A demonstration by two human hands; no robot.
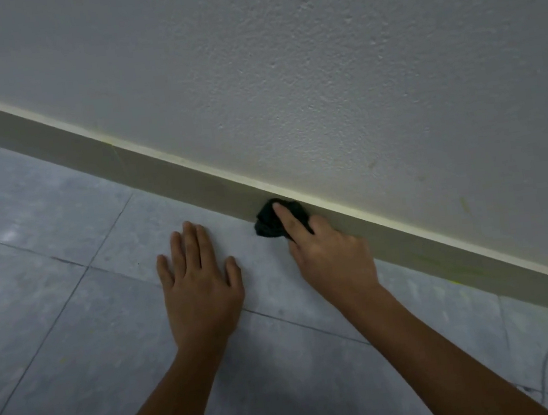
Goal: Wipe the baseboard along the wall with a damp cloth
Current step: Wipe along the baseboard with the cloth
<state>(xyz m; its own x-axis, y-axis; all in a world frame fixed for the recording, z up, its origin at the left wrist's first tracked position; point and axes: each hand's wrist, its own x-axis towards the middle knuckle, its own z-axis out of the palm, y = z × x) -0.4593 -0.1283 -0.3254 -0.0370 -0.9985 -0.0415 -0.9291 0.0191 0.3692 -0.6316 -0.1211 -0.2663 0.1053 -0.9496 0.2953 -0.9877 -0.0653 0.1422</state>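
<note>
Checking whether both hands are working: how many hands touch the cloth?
1. The right hand presses the dark cloth against the baseboard; the left hand lies flat on the floor tiles, apart from it.

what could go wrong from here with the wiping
The dark cloth is balled small under the right hand, so it may skip the baseboard's pale top edge. The left hand braces flat on glossy floor tile and might slide. A thin cable lies on the floor to the right and could snag an arm.
</note>
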